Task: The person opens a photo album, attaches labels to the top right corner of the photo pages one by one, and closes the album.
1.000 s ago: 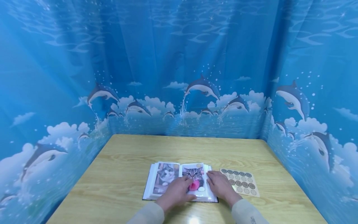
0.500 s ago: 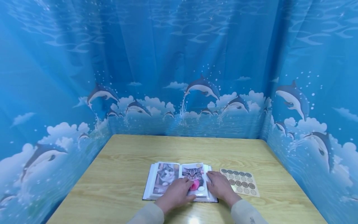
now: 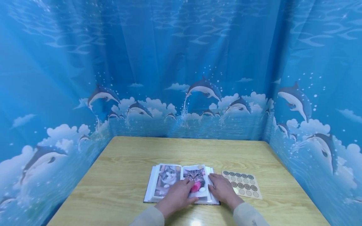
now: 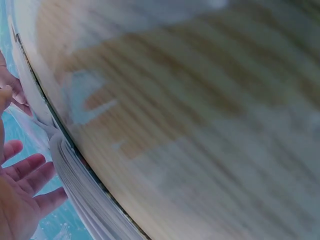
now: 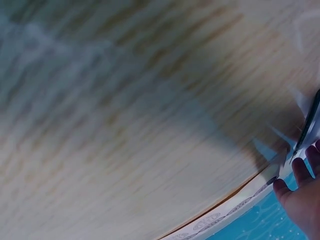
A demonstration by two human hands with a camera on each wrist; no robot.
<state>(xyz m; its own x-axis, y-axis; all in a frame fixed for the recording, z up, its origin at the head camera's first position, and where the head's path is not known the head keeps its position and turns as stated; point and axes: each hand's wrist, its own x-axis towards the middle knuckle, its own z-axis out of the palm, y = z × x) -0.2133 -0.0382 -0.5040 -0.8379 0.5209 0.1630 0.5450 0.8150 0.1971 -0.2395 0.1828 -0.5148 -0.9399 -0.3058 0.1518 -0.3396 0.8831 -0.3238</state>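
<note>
Photo album (image 3: 181,183) lies open under both my hands, at the near edge of the wooden table (image 3: 135,157), its dark cover showing along the bottom. My left hand (image 3: 177,196) rests flat on the lower middle of the spread, fingers straight and relaxed, pressing the pages down across the spine; its fingertips reach the pink patch on the right-hand cat photo (image 3: 196,179). Just past my left fingers, on the other page, lies a second cat photo (image 3: 167,178). My right hand (image 3: 223,188) lies on the outer edge of the right-hand page, fingers extended over the stacked page edges; whether a fingertip has caught a single leaf I cannot tell from the head view. From the left wrist view I see my open left fingers (image 4: 27,170) beside the fanned page edges (image 4: 75,185), gripping nothing.

Just beyond my right hand, apart from the album, a sticker sheet (image 3: 242,184) with rows of round seals lies flat on the table. A blue dolphin-print curtain (image 3: 181,78) closes the table in on three sides.

I judge the step in hand to be holding the album flat while working at its right page. The next move would call for steady pressure from my left hand and a light pinch of one leaf, or of one seal, with my right.
</note>
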